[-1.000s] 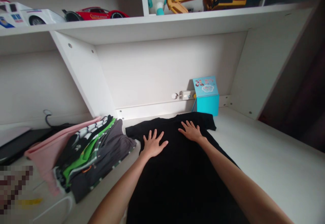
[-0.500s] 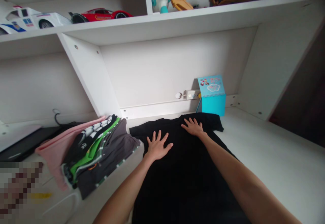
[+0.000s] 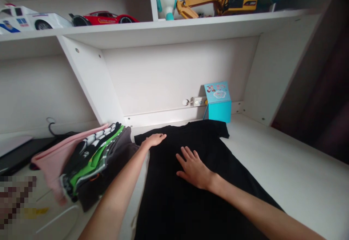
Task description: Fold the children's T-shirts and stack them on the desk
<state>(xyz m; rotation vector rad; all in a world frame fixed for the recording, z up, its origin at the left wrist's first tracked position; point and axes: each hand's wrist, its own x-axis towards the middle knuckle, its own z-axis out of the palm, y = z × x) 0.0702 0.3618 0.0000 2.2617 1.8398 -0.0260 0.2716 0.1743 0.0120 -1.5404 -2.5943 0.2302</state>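
A black short-sleeved T-shirt lies spread on the white desk, its neckline and sleeves toward the back wall. My left hand rests on the shirt near its left shoulder, turned sideways with the fingers stretched to the right. On the middle of the chest, my right hand lies with its fingers spread over the fabric. Neither hand grips the cloth. The shirt's lower end runs out of the bottom of the view, and my right forearm covers part of it.
Folded clothes in pink, black, green and grey lean in a row at the left. A blue desk calendar stands behind the shirt beside a power strip. Overhead, a shelf carries toy cars and a toy excavator.
My left hand has moved up and left to the shirt's shoulder. The right hand has come down and left from the upper shirt to the chest. The view has shifted slightly right.
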